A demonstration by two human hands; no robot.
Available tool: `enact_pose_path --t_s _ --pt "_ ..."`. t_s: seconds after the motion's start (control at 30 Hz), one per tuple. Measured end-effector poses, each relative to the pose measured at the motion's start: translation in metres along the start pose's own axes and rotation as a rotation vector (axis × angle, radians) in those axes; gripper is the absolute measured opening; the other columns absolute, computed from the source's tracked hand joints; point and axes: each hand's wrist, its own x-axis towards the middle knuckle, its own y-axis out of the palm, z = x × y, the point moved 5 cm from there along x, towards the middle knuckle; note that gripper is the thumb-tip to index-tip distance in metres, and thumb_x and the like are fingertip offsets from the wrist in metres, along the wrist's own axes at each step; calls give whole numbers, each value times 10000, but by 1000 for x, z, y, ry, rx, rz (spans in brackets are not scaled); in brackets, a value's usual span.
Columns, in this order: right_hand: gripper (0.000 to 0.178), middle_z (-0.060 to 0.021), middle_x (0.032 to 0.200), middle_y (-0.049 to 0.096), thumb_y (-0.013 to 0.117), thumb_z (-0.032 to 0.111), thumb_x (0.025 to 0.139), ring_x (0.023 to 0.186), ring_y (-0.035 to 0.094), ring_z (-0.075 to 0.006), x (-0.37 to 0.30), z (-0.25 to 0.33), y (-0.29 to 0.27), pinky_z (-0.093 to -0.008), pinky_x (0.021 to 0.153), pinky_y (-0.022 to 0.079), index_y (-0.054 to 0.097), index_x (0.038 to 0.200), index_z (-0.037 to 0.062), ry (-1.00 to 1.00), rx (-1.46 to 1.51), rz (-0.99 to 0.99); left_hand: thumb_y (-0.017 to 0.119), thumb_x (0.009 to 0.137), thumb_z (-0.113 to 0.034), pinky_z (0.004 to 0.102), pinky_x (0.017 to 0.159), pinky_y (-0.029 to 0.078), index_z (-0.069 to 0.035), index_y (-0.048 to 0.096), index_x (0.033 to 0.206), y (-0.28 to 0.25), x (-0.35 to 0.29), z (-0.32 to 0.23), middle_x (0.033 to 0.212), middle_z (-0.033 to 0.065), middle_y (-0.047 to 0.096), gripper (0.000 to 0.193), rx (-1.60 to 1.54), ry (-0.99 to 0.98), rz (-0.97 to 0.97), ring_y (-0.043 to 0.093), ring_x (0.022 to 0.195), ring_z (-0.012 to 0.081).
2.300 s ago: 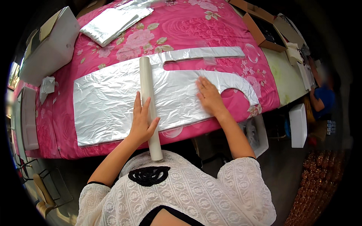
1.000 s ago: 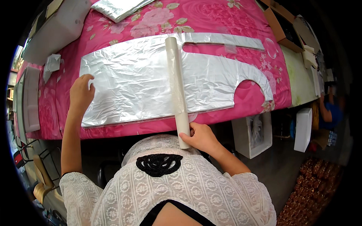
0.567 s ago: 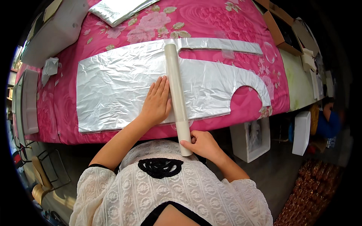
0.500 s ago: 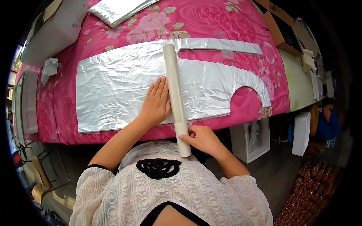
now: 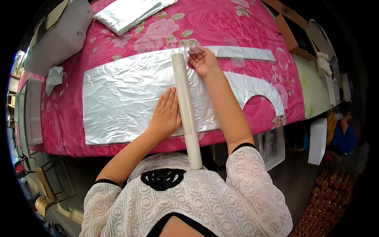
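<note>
Right hand swaps ends of the roll!

And there it is: the right hand (image 5: 201, 61) has left the roll's near end and reached up to its far end, upper centre of the frame. Its fingers look pinched on a wisp of clear film (image 5: 192, 44), though the exact grip is hard to read. The pale roll (image 5: 184, 94) lies across the silver sheet (image 5: 122, 98), mid-frame, its lower end jutting past the counter (image 5: 237, 29) edge. Down there, no hand now! The left hand (image 5: 166, 112) stays flat, fingers straight, palm down on the silver, just beside the roll's left side. So both hands now work over the sheet; the folded silver piece (image 5: 132, 15) sits upper left.
</note>
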Motion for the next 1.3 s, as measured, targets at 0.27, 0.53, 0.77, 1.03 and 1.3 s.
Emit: enact_pose_path --t_s 0.27,0.53,0.77,1.03,1.3 --pt "327 -125 1129 615 463 199 909 1025 590 -218 -49 110 43 -326 908 455 546 1145 -10 -494 -85 244 429 821 -154 450 1130 117 102 225 1385 0 -3 2 1461 255 214 652 7 -2 -35 165 1385 360" --pt "634 -267 1292 458 538 388 867 1262 374 -397 -139 -177 178 -484 1066 236 423 1291 -70 -671 -1362 761 468 831 -190 463 1120 156 88 223 1389 8 -1 6 1458 241 233 670 89 88 -110 195 1378 359" --pt "823 -267 1435 262 604 430 803 1364 197 -385 -194 -215 195 -442 1113 190 266 1395 -30 -357 -1524 1289 578 782 -236 457 1116 175 87 281 1352 -18 -26 17 1456 252 218 719 -42 122 -71 171 1380 366" --pt "433 -143 1259 530 641 183 787 1227 444 -324 -195 -26 18 -398 1008 376 551 1176 15 -955 -1682 767 611 717 -20 416 955 427 -23 520 1188 -89 -100 26 1308 164 476 479 -237 166 -177 490 1169 339" --pt "639 -111 1458 314 485 454 868 1371 233 -304 -191 -65 23 -455 1114 166 394 1361 58 -949 -1944 1022 606 716 33 382 959 420 -11 539 1181 -125 -133 50 1278 162 510 471 -149 -19 -327 506 1158 322"
